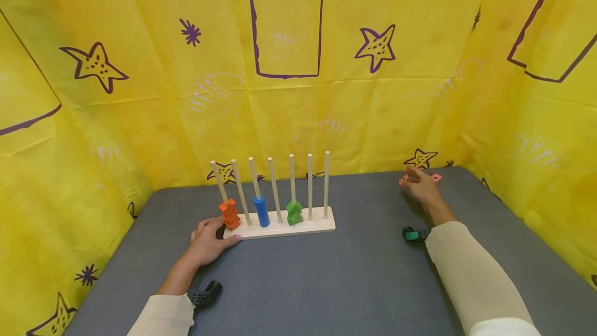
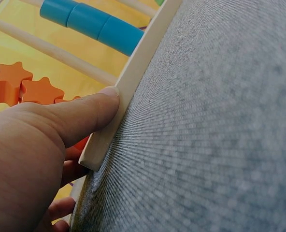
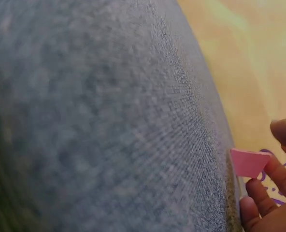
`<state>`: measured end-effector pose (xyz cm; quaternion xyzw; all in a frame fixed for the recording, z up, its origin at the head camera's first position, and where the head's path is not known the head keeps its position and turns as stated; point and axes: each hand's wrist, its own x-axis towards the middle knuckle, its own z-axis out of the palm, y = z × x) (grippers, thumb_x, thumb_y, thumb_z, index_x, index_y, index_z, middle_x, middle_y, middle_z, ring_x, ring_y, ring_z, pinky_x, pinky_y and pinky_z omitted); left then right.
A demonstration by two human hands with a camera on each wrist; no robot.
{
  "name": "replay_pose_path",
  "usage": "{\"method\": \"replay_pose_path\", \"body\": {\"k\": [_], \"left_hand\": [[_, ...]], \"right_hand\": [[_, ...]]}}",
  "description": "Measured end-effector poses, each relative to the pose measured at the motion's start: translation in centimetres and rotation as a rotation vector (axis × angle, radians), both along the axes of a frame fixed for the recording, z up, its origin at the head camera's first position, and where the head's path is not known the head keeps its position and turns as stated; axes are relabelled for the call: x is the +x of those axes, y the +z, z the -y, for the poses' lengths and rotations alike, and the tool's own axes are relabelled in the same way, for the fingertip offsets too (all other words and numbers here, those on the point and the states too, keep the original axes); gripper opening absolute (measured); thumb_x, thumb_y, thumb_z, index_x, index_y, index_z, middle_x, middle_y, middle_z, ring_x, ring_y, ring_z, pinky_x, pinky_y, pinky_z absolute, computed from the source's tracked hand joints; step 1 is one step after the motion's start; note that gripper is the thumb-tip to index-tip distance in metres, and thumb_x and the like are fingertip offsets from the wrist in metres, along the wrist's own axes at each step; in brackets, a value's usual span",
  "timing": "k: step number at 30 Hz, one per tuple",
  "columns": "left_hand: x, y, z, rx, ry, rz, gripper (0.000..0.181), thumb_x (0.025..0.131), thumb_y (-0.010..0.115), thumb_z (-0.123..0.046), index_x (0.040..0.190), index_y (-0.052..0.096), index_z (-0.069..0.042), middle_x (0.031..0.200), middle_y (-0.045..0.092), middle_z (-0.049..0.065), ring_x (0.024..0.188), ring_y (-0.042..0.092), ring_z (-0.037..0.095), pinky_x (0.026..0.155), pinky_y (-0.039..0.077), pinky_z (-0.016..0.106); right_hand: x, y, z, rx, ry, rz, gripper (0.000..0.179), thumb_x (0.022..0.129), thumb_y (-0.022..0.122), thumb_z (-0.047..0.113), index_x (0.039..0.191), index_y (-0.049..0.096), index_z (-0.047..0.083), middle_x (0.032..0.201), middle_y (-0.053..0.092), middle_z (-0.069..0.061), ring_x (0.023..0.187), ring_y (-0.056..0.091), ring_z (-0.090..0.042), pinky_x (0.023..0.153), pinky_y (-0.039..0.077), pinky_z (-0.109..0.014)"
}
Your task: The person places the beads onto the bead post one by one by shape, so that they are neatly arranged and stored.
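My left hand [image 1: 208, 241] grips the left end of a wooden peg stand [image 1: 298, 228], its thumb along the front edge and its fingers behind. Orange star-shaped beads [image 1: 229, 214] sit on the leftmost peg. Blue cylinder beads [image 1: 261, 211] are on the third peg and green beads [image 1: 294, 212] on the fifth. At the back right, my right hand [image 1: 423, 191] is at some pink pieces [image 1: 436, 178]. In the right wrist view a pink block [image 3: 250, 163] lies against the fingers, and the thumb stands apart from it.
The grey tabletop [image 1: 326, 284] runs back to a yellow patterned cloth [image 1: 289, 113] that rises behind it and at both sides. Dark wrist-worn devices [image 1: 207, 293] show at both wrists. Bare pegs stand between and beside the beaded ones.
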<state>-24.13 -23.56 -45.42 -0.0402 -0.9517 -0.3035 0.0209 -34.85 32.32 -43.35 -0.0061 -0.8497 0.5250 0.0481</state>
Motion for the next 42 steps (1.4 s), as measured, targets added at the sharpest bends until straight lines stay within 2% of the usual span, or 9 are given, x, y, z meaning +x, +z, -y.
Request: {"method": "replay_pose_path", "body": {"k": [4, 9, 16, 19, 22, 27, 29, 35, 42], "left_hand": [[0.0, 0.0, -0.1, 0.002, -0.003, 0.001, 0.073, 0.085, 0.073, -0.042, 0.138, 0.049, 0.002, 0.135, 0.048, 0.026, 0.130, 0.023, 0.046, 0.097, 0.012, 0.064], [-0.1, 0.1, -0.1, -0.001, -0.007, 0.002, 0.073, 0.085, 0.073, -0.042, 0.138, 0.049, 0.002, 0.135, 0.048, 0.027, 0.130, 0.023, 0.046, 0.097, 0.012, 0.064], [-0.1, 0.2, -0.2, -0.001, -0.011, -0.002, 0.073, 0.085, 0.074, -0.041, 0.138, 0.049, 0.002, 0.135, 0.048, 0.027, 0.130, 0.023, 0.046, 0.098, 0.012, 0.065], [-0.1, 0.1, -0.3, -0.003, -0.011, -0.005, 0.073, 0.085, 0.073, -0.041, 0.138, 0.049, 0.002, 0.135, 0.048, 0.027, 0.130, 0.023, 0.046, 0.098, 0.012, 0.064], [-0.1, 0.1, -0.4, -0.001, -0.010, -0.005, 0.073, 0.085, 0.073, -0.042, 0.138, 0.049, 0.002, 0.135, 0.047, 0.027, 0.130, 0.023, 0.046, 0.098, 0.012, 0.064], [0.0, 0.0, -0.3, 0.014, -0.007, -0.003, 0.075, 0.084, 0.073, -0.043, 0.139, 0.048, 0.002, 0.135, 0.047, 0.027, 0.130, 0.022, 0.046, 0.097, 0.012, 0.064], [0.0, 0.0, -0.2, 0.012, -0.006, -0.001, 0.076, 0.084, 0.073, -0.044, 0.139, 0.048, 0.002, 0.135, 0.047, 0.027, 0.130, 0.022, 0.046, 0.097, 0.012, 0.064], [0.1, 0.1, 0.0, 0.003, -0.005, 0.002, 0.075, 0.084, 0.073, -0.045, 0.138, 0.049, 0.003, 0.135, 0.047, 0.029, 0.130, 0.023, 0.046, 0.097, 0.013, 0.064], [0.1, 0.1, -0.1, -0.008, -0.007, -0.001, 0.075, 0.085, 0.072, -0.044, 0.137, 0.049, 0.004, 0.135, 0.047, 0.029, 0.130, 0.023, 0.046, 0.097, 0.013, 0.064]], "right_hand": [[0.0, -0.3, 0.0, 0.060, -0.006, -0.004, 0.056, 0.094, 0.060, 0.003, 0.144, 0.036, -0.008, 0.138, 0.042, -0.032, 0.123, 0.042, -0.045, 0.096, 0.039, -0.049], [0.1, -0.6, 0.2, 0.149, 0.001, 0.024, 0.044, 0.093, 0.062, 0.004, 0.134, 0.051, -0.008, 0.122, 0.056, -0.030, 0.109, 0.051, -0.040, 0.085, 0.042, -0.039], [0.7, -0.5, 0.4, 0.189, -0.023, -0.013, 0.038, 0.094, 0.061, 0.006, 0.130, 0.056, -0.006, 0.122, 0.057, -0.028, 0.109, 0.052, -0.041, 0.082, 0.045, -0.040], [1.1, -0.1, 0.6, 0.152, -0.029, -0.058, 0.039, 0.095, 0.060, 0.007, 0.132, 0.054, -0.005, 0.122, 0.056, -0.026, 0.105, 0.053, -0.038, 0.078, 0.046, -0.035], [1.7, 0.5, 1.0, 0.041, -0.006, -0.097, 0.044, 0.095, 0.061, 0.005, 0.135, 0.049, -0.006, 0.118, 0.053, -0.026, 0.098, 0.059, -0.036, 0.076, 0.051, -0.031], [2.9, 2.4, 2.1, -0.190, 0.093, -0.136, 0.052, 0.095, 0.059, 0.001, 0.143, 0.039, -0.005, 0.113, 0.049, -0.027, 0.083, 0.068, -0.021, 0.076, 0.053, -0.042], [3.2, 3.0, 2.5, -0.202, 0.124, -0.164, 0.054, 0.096, 0.060, 0.004, 0.144, 0.038, -0.004, 0.113, 0.050, -0.027, 0.083, 0.068, -0.015, 0.077, 0.053, -0.042], [3.9, 4.7, 3.8, -0.113, 0.123, -0.252, 0.057, 0.093, 0.066, 0.022, 0.141, 0.045, 0.000, 0.117, 0.059, -0.020, 0.091, 0.064, -0.007, 0.077, 0.051, -0.024], [5.3, 7.4, 5.4, -0.212, 0.165, -0.307, 0.046, 0.091, 0.069, 0.021, 0.124, 0.058, -0.009, 0.102, 0.069, -0.009, 0.090, 0.067, -0.015, 0.081, 0.050, -0.022]]}}
